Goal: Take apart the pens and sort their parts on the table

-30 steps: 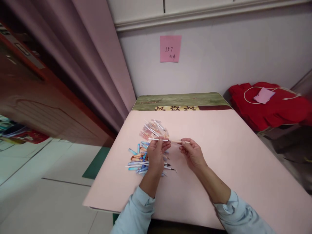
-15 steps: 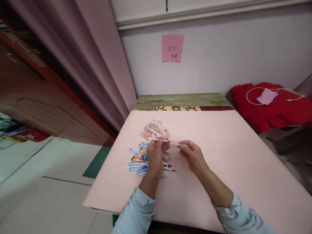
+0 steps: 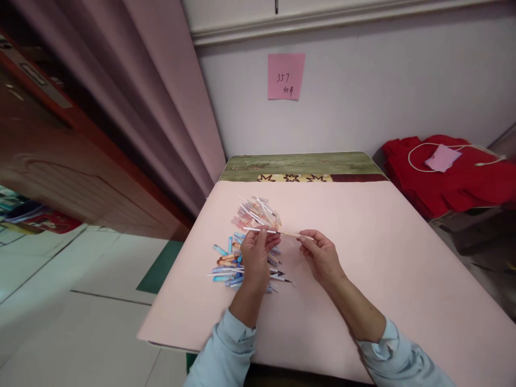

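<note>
Currently left hand (image 3: 255,257) pinches a white refill (image 3: 252,230), right hand (image 3: 322,258) pinches a tan barrel (image 3: 291,234), held end-to-end over the counter (image 3: 382,258) so they line up, right by the parts pile (image 3: 226,262).

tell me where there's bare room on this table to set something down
Bare: the pink cover from the right hand out to its right edge, and the near strip along its front edge. Crowded: the pen parts pile under the left hand. Both hands pinch one thin pen.
</note>
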Tool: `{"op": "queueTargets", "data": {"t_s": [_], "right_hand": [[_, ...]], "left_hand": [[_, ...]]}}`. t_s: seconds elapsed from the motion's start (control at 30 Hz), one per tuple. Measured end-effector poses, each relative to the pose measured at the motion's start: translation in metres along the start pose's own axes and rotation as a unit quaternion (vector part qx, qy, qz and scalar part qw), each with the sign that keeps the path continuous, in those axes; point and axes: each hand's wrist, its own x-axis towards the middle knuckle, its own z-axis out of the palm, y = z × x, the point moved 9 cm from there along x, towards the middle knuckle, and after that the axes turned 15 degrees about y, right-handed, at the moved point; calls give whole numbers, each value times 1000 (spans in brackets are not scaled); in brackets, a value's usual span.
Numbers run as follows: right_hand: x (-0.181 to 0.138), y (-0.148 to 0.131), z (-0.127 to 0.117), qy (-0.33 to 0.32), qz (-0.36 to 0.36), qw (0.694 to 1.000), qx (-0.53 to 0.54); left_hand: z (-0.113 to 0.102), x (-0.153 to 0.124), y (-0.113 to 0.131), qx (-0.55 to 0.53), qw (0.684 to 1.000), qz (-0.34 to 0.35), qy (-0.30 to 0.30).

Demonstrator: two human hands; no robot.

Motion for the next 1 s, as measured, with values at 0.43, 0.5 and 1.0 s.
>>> {"op": "queueTargets", "data": {"t_s": [0.43, 0.5, 1.0], "right_hand": [[-1, 4, 3, -32, -7, 999, -27], [-4, 3, 7, -60, -23, 997, -50], [-19, -12, 23, -129, -142, 971, -140]], "left_hand": [[2, -4, -5, 31, 999, 9, -6], [3, -5, -4, 44, 999, 18, -16], [9, -14, 14, 102, 990, 78, -61]]}}
